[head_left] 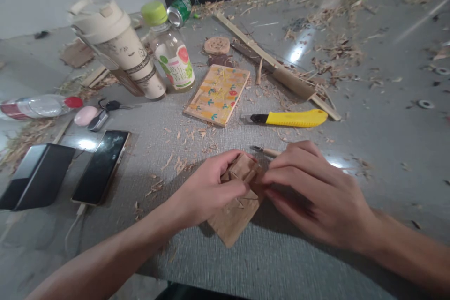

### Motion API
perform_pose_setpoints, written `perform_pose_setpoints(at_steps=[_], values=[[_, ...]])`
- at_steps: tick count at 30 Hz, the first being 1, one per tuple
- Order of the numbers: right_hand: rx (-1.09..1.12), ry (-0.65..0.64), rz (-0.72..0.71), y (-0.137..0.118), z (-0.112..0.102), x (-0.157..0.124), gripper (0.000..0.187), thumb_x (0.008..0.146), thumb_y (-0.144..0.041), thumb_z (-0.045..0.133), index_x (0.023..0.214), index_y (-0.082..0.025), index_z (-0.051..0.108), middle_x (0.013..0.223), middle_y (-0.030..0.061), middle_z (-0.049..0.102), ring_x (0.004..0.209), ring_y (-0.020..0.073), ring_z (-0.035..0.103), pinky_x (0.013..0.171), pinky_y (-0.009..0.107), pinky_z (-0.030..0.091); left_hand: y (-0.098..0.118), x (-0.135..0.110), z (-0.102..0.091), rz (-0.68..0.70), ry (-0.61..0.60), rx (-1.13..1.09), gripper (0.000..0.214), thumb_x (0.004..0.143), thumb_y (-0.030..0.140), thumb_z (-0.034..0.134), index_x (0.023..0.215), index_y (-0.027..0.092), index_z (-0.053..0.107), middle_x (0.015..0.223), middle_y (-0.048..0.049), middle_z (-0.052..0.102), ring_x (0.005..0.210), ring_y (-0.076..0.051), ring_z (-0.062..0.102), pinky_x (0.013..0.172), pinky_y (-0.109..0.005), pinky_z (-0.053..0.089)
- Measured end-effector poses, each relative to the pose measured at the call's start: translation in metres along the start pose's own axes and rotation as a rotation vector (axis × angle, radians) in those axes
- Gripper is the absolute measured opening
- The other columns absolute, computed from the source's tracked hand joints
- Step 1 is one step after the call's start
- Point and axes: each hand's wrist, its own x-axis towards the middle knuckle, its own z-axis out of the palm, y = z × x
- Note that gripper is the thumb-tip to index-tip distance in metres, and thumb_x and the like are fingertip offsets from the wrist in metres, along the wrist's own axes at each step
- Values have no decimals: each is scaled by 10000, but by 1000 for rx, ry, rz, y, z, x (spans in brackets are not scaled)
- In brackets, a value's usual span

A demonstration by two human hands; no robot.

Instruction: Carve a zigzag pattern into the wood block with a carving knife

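My left hand [207,187] is closed around a small carved wood block [242,167] with cut steps and grooves, thumb across its near side. Its lower part widens into a flat, smooth wood face [232,225] pointing toward me; I cannot tell whether that is one piece or a separate board. Close by, my right hand [316,192] has its fingers drawn together at the wood's right edge, and whatever they pinch is hidden. Just beyond those fingers, a slim carving knife [265,150] shows its blade and part of its handle, the rest covered by the hand.
A yellow utility knife [297,118] and a painted wood board [220,93] lie farther back. Behind stand a tumbler [119,47] and drink bottle [172,56]. Leftward are a phone [101,166], a dark case [37,176] and keys [112,105]. Wood shavings [181,164] litter the table.
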Motion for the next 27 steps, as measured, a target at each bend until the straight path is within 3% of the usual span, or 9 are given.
perform_pose_setpoints(at_steps=[14, 24, 27], values=[[16, 6, 21, 0, 2, 0, 171, 1132, -90, 637, 1118, -257, 670, 966, 11, 755, 868, 191, 703, 849, 389, 515, 0, -1, 0, 23, 0, 93, 243, 877, 182, 742, 1114, 223, 709, 1019, 21, 709, 965, -202, 638, 846, -313, 515], [115, -4, 147, 0, 3, -2, 118, 1136, -158, 677, 1093, -267, 661, 977, 12, 736, 889, 189, 718, 803, 362, 559, 2, -6, 3, 48, 6, 245, 249, 904, 214, 771, 1148, 240, 729, 965, 47, 710, 893, -194, 625, 764, -322, 476], [69, 5, 116, 0, 3, -3, 147, 1138, -125, 652, 1081, -260, 654, 988, 11, 725, 884, 175, 694, 813, 357, 542, 1, -6, 3, 55, 28, 242, 273, 904, 223, 789, 1170, 243, 733, 1007, 39, 734, 912, -196, 633, 776, -317, 488]])
